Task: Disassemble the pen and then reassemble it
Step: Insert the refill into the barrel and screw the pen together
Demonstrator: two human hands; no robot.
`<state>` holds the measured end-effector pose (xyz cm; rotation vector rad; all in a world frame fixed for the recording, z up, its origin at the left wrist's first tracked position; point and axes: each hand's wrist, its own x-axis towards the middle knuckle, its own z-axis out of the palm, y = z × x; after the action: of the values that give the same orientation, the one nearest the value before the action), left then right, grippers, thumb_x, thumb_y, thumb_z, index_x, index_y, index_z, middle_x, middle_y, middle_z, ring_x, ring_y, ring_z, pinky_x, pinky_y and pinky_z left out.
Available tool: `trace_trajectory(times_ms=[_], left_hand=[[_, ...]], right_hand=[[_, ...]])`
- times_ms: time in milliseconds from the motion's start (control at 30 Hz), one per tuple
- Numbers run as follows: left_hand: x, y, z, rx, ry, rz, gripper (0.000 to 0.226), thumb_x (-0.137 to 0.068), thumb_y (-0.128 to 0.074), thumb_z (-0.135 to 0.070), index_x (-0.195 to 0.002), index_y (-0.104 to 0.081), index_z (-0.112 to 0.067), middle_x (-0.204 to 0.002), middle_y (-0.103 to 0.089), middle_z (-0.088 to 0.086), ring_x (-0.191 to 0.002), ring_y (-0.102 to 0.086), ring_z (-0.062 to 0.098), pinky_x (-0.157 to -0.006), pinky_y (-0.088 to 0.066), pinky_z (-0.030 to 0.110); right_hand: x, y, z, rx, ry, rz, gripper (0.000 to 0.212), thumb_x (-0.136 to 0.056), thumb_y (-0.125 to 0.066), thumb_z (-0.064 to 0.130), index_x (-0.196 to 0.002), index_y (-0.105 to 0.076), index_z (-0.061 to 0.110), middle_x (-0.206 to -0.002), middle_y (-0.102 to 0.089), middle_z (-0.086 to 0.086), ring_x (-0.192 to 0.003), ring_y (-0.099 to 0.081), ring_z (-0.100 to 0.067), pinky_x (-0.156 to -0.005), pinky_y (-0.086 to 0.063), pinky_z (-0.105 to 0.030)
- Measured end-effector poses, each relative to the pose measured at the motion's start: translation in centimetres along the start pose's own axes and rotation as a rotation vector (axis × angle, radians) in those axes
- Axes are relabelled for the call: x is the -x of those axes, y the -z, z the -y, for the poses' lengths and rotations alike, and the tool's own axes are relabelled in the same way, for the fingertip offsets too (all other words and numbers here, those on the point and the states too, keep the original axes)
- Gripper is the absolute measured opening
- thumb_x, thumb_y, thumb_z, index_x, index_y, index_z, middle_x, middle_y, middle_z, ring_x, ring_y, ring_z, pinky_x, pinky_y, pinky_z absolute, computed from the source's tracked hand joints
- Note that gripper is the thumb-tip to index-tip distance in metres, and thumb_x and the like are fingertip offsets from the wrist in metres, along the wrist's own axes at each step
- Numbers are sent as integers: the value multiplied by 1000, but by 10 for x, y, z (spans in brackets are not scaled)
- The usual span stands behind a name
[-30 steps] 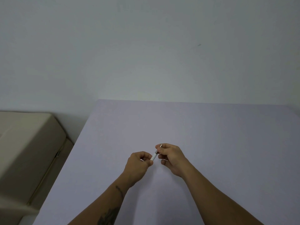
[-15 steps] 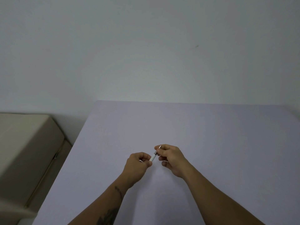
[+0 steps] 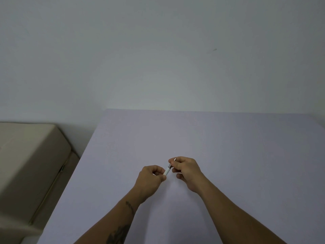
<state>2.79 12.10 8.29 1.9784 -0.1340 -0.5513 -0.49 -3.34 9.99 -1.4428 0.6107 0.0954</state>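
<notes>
The pen is a slim white-barrelled item with a dark band and a metallic end section toward its far end. It is held above the desk, clear of the surface, tilted so that its near end points down-left and its far end up-right. The near end sits inside the grip of the left hand; the far end sits between the fingertips of the right hand. Only the short middle span of the barrel is exposed (both ends are hidden by fingers). Whether any part is separated cannot be determined.
</notes>
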Motion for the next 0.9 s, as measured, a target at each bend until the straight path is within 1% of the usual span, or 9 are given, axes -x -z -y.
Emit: trace_trajectory(times_ms=[133,200,267,367,433,633,733,833,900], left_hand=[[0,-1,1,-12,6,7,7,-87,-66,-10,-86,-72,-13,-77,-62,4,-67,-54,16,-65,-49,29],[0,-1,2,-14,7,10,7,-87,-66,-10,-85,-72,-13,-77,-62,4,-67,-55,17,-66,-49,30],[-1,-1,2,-9,9,10,7,-87,-66,-10,-86,-72,-13,-78,-62,4,-68,-55,17,-66,-50,29],[-2,1,1,-9,9,-2,6,-87,-66,-11,-88,-72,-12,-79,-63,4,-69,-56,17,-66,-49,28],[-2,2,1,-15,6,-7,6,-87,-66,-11,-89,-72,-12,-79,-63,4,-70,-56,17,-66,-50,28],[0,1,1,-13,13,-28,7,-85,-68,-10,-85,-72,-15,-77,-63,3,-64,-54,14,-60,-46,25],[0,0,0,-7,11,-28,8,-85,-69,-9,-82,-71,-16,-76,-63,3,-63,-54,14,-60,-47,25],[1,1,-2,12,-1,-12,9,-85,-69,-9,-80,-71,-17,-75,-62,3,-64,-54,15,-62,-48,27],[2,1,-3,10,-9,-9,8,-85,-69,-10,-82,-71,-16,-76,-62,3,-64,-54,15,-62,-48,27]], right_hand=[[-1,-4,-2,86,44,-76,20,-90,-67,14,-70,-68,12,-75,-66,-7,-65,-56,-15,-56,-45,-27],[-1,-6,-3,106,61,-94,25,-90,-68,17,-66,-62,12,-75,-64,-10,-64,-54,-16,-56,-45,-28],[0,-6,-3,97,60,-82,22,-90,-68,19,-70,-65,11,-75,-65,-8,-63,-55,-14,-55,-45,-27],[1,-4,-1,9,16,-18,12,-92,-65,14,-86,-75,10,-78,-70,-2,-66,-56,-13,-53,-45,-24],[1,-4,0,9,17,-14,14,-92,-64,10,-87,-77,10,-80,-71,-2,-66,-56,-14,-53,-45,-23],[2,-7,-1,64,50,-79,26,-89,-67,10,-64,-66,13,-65,-60,0,-58,-51,-13,-50,-42,-24],[3,-7,-1,42,38,-69,22,-90,-67,11,-68,-64,10,-65,-60,-1,-57,-49,-13,-48,-40,-23],[3,-2,0,-64,-15,4,13,-93,-64,11,-85,-73,8,-72,-65,-2,-60,-50,-13,-49,-40,-23],[3,1,-1,-116,-35,53,16,-94,-61,9,-95,-76,7,-74,-67,-1,-63,-51,-14,-52,-41,-25]])
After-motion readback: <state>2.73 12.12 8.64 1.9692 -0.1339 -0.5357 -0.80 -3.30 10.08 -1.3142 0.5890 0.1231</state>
